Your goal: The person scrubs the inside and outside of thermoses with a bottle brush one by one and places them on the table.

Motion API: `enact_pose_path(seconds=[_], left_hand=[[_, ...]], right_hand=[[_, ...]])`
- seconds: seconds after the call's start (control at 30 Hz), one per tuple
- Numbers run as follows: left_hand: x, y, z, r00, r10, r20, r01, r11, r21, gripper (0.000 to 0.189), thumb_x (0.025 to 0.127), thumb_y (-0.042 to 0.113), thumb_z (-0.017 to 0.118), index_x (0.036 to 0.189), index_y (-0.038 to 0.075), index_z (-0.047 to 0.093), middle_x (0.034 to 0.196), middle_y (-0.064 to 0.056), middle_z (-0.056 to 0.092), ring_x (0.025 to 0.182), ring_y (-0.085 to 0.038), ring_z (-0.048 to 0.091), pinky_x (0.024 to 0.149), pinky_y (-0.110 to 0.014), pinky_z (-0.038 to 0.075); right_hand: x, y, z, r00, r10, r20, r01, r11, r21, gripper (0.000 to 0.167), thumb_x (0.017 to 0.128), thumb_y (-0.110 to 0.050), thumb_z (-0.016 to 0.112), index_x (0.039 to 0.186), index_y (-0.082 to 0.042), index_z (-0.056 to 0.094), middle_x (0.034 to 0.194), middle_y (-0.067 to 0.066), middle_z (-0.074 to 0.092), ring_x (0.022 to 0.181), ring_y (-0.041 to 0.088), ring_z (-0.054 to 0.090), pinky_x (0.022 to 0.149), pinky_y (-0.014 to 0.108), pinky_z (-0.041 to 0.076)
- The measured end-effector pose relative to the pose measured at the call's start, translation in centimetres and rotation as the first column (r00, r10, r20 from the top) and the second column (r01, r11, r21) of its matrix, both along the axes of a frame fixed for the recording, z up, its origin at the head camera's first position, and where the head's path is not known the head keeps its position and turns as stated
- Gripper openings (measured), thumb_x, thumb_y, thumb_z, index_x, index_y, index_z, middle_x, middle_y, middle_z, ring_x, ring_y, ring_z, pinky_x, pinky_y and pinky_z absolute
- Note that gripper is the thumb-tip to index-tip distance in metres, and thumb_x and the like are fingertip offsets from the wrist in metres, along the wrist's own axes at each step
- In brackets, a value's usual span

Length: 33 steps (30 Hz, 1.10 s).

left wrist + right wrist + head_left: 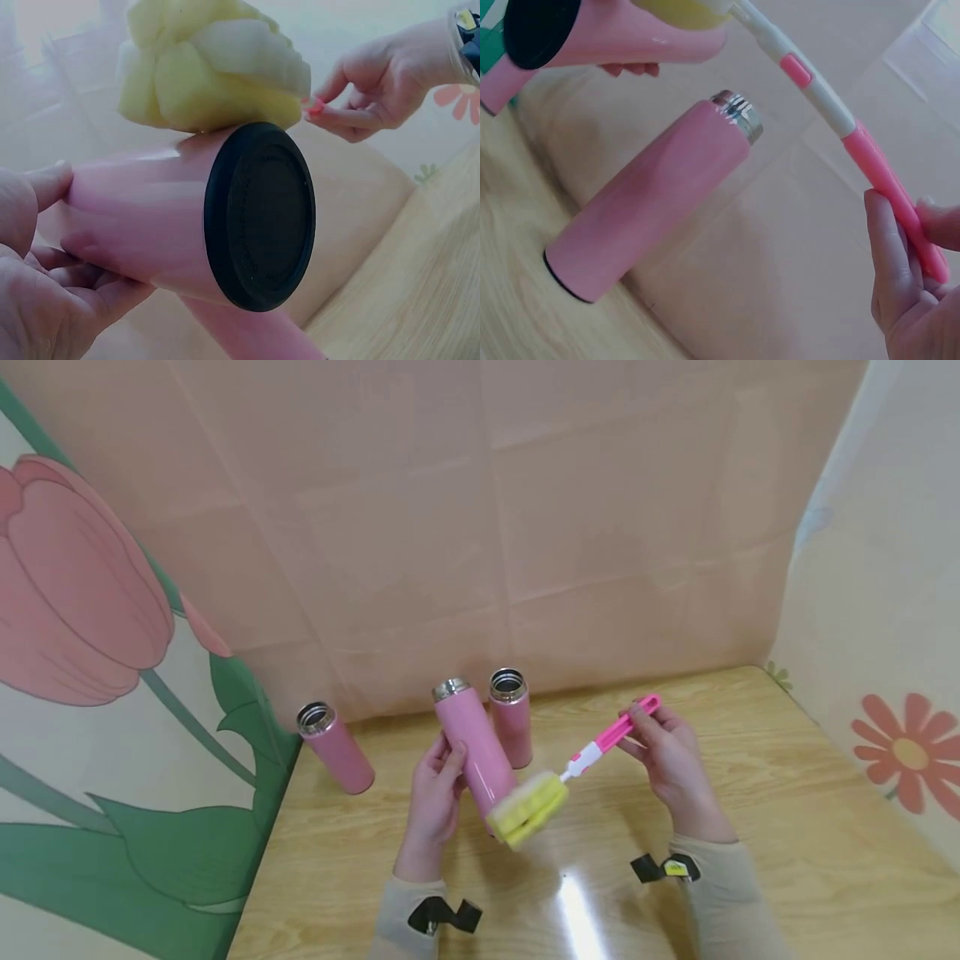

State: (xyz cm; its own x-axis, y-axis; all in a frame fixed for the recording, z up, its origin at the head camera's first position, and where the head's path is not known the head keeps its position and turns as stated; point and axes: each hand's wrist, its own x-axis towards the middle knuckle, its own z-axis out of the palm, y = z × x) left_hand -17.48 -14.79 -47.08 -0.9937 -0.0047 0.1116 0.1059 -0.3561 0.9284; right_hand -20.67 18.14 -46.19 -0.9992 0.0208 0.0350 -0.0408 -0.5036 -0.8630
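Bottle (483, 752): tilted above table (322, 877); left hand (435, 793), fingers clamped round it.
Brush (585, 762): pinched between right hand's (667, 760) thumb and fingers.
Sponge (527, 808): at bottle's lower end, contact uncertain; probably best stroked lengthwise, lightly pressed, bottle gripped firmly.

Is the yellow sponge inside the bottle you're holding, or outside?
Outside: the yellow sponge is in plain sight alongside the held bottle, near its dark base.

Booth-like space — wood-grain table (750, 760), pink backdrop (487, 527), flower-printed side walls (885, 602)
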Motion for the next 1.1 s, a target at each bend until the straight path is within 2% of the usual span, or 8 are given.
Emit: enact_pose_path(seconds=[0.17,0.33,0.5,0.67,0.87,1.1], left_hand=[[-0.3,0.0,0.4,1.0,0.019,-0.005,-0.019,1.0,-0.023,0.059,0.108,0.024,0.068,0.159,0.003,0.047,0.145,-0.018,0.063,0.123,-0.029,0.066,0.102,-0.041,0.058],[-0.4,0.3,1.1,0.999,0.041,-0.011,-0.042,0.998,-0.039,0.055,0.106,0.015,0.071,0.154,0.0,0.049,0.143,-0.02,0.063,0.125,-0.031,0.065,0.103,-0.042,0.058],[-0.5,0.5,1.2,0.997,0.07,-0.015,-0.07,0.997,-0.044,0.054,0.104,0.009,0.072,0.152,-0.002,0.05,0.142,-0.022,0.063,0.125,-0.032,0.065,0.103,-0.042,0.059],[-0.8,0.7,1.1,0.995,0.102,-0.012,-0.103,0.994,-0.046,0.054,0.104,0.011,0.073,0.152,0.0,0.051,0.143,-0.02,0.064,0.126,-0.033,0.065,0.104,-0.044,0.058],[-0.9,0.8,1.6,0.987,0.161,0.0,-0.161,0.987,-0.023,0.055,0.103,0.012,0.073,0.151,-0.001,0.051,0.141,-0.021,0.064,0.125,-0.033,0.065,0.104,-0.045,0.058],[-0.7,0.9,1.9,0.981,0.194,0.014,-0.194,0.981,0.014,0.057,0.104,0.014,0.073,0.154,0.001,0.049,0.143,-0.018,0.065,0.128,-0.033,0.065,0.106,-0.045,0.057]], right_hand=[[0.0,0.5,-0.2,0.999,0.029,-0.034,-0.03,0.999,-0.033,0.003,0.109,-0.01,0.062,0.108,-0.008,0.064,0.099,0.003,0.072,0.091,0.014,0.073,0.086,0.033,0.065],[0.4,1.1,-0.7,0.996,0.067,-0.062,-0.073,0.993,-0.089,0.004,0.11,-0.007,0.06,0.108,-0.009,0.063,0.1,0.004,0.073,0.092,0.015,0.073,0.088,0.034,0.064],[1.0,1.7,-2.0,0.994,0.099,-0.047,-0.104,0.987,-0.121,0.008,0.11,-0.01,0.059,0.106,-0.01,0.065,0.1,0.003,0.073,0.093,0.013,0.073,0.089,0.032,0.064],[1.4,2.0,-3.6,0.99,0.135,-0.043,-0.14,0.979,-0.146,0.013,0.112,-0.008,0.054,0.106,-0.01,0.065,0.1,0.003,0.074,0.094,0.014,0.073,0.089,0.032,0.064],[1.3,1.8,-4.8,0.989,0.133,-0.067,-0.141,0.98,-0.138,0.016,0.112,-0.003,0.053,0.104,-0.01,0.065,0.1,0.005,0.075,0.094,0.015,0.074,0.089,0.034,0.064],[1.4,1.4,-5.2,0.989,0.125,-0.08,-0.132,0.988,-0.085,0.019,0.111,0.0,0.052,0.103,-0.012,0.064,0.101,0.004,0.074,0.096,0.016,0.075,0.089,0.035,0.064]])
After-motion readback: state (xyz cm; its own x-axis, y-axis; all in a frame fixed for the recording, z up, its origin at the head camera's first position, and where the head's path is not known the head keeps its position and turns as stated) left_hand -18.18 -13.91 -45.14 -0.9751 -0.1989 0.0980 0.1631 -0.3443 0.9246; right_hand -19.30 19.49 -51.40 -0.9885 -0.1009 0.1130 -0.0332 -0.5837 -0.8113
